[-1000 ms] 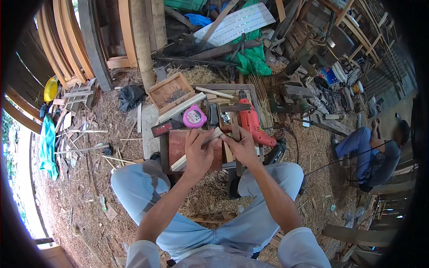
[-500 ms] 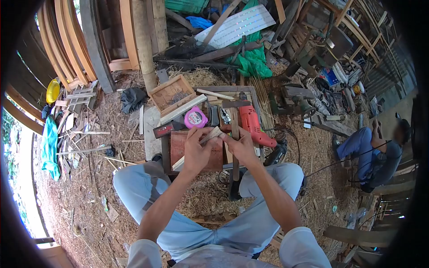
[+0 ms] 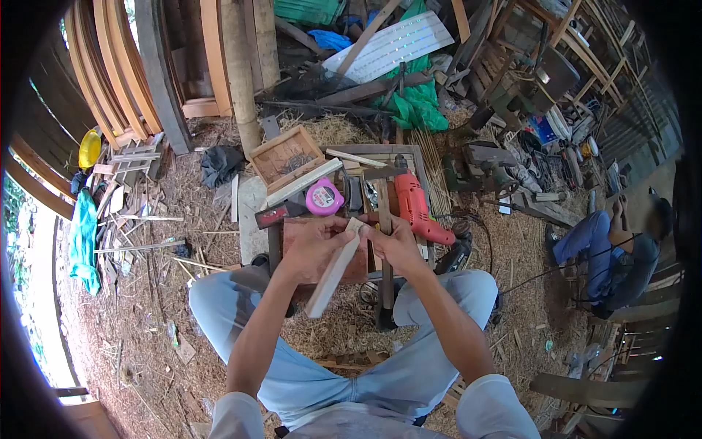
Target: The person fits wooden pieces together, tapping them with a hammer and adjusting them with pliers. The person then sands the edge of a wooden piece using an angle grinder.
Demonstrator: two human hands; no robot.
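Observation:
A short pale strip of wood slants down and to the left between my hands. My left hand grips it near its upper end, thumb along the side. The fingertips of my right hand pinch that same upper end. Under and beside my right hand lies a hammer, its wooden handle pointing toward me. Just beyond my hands is a pink tape measure, and to the right a red power drill rests on the low work table. A reddish board lies partly hidden beneath my left hand.
A wooden box with nails sits at the table's far left corner. Wood shavings and offcuts cover the ground. A seated person is at the right. A dark cord runs right of the drill. Frames lean at the upper left.
The wood strip has swung round, so its long side now shows below my left hand, reaching toward me. Both hands stay close together on its upper end. The view has shifted slightly.

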